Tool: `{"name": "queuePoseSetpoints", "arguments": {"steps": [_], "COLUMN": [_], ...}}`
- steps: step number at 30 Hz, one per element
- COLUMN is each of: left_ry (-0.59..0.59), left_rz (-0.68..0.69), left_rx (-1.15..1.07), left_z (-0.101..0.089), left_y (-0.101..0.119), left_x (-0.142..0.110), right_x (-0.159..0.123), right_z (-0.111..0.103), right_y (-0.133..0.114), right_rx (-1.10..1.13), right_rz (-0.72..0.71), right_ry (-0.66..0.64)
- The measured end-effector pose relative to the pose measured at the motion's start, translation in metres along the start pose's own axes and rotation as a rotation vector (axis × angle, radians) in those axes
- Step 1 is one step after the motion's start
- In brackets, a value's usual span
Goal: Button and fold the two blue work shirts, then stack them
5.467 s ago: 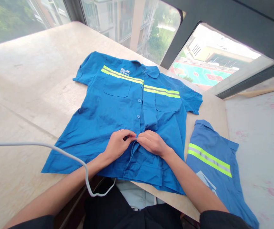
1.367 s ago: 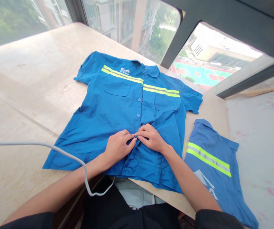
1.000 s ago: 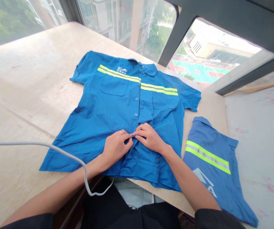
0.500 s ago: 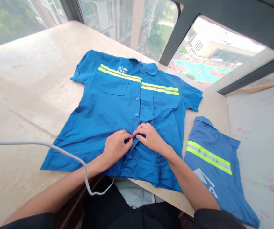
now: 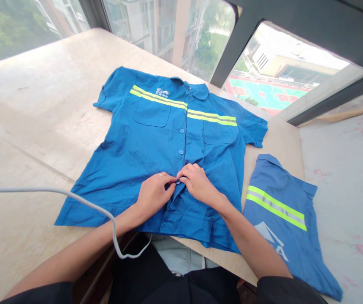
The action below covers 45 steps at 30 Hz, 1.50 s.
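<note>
A blue short-sleeved work shirt [image 5: 150, 139] with yellow-green reflective stripes lies front side up, its collar pointing away from me. My left hand [image 5: 156, 190] pinches the front placket low on the shirt. Against it, my right hand [image 5: 197, 181] also pinches the placket edge, fingertips nearly meeting the left ones. A small button [image 5: 178, 182] shows between the fingertips; whether it sits through its buttonhole I cannot tell. Farther up the placket, buttons such as this one [image 5: 181, 152] lie in a row.
A second blue shirt [image 5: 273, 228], folded, with a reflective band, lies to the right on the pale table [image 5: 36, 126]. A white cable [image 5: 83, 202] crosses over my left forearm. Windows [image 5: 169, 33] border the far side, and a flowered wall covering [image 5: 346, 190] the right.
The button between my fingertips has come into clearer view. My fingers have shifted only slightly, and both shirts lie as before.
</note>
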<state>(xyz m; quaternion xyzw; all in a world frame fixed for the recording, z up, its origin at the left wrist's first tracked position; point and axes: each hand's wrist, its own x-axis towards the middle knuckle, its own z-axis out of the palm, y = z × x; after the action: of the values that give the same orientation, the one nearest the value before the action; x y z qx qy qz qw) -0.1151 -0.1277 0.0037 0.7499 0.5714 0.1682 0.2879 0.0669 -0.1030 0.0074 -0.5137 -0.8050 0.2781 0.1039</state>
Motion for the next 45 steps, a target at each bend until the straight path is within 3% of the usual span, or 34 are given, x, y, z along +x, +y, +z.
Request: {"name": "queuePoseSetpoints", "arguments": {"steps": [9,17,20,23,28,37,45], "left_ry": [0.009,-0.002,-0.033,-0.063,-0.077,-0.063,-0.059], "left_rz": [-0.011,-0.032,-0.052,-0.082,-0.131,-0.112,-0.108], "left_rx": [0.036,0.026,0.023,-0.020,-0.133,-0.107,-0.048], "left_z": [-0.001,-0.005,-0.008,-0.012,-0.015,-0.012,-0.014], "left_y": [0.002,0.001,0.002,0.002,-0.001,-0.002,0.000], "left_x": [0.001,0.005,0.008,0.011,0.014,0.014,0.015], "right_x": [-0.002,-0.006,-0.012,-0.019,-0.029,-0.025,-0.021], "right_z": [0.008,0.011,0.009,0.008,0.012,0.026,0.029], "right_y": [-0.007,0.003,0.006,0.003,-0.007,-0.028,-0.037], "right_rx": [-0.151,-0.052,0.015,-0.061,-0.219,-0.059,-0.171], "right_rz": [-0.004,-0.082,-0.154,-0.168,-0.093,0.227,0.274], "right_ry": [0.074,0.127,0.210,0.308,0.240,0.322,0.358]}}
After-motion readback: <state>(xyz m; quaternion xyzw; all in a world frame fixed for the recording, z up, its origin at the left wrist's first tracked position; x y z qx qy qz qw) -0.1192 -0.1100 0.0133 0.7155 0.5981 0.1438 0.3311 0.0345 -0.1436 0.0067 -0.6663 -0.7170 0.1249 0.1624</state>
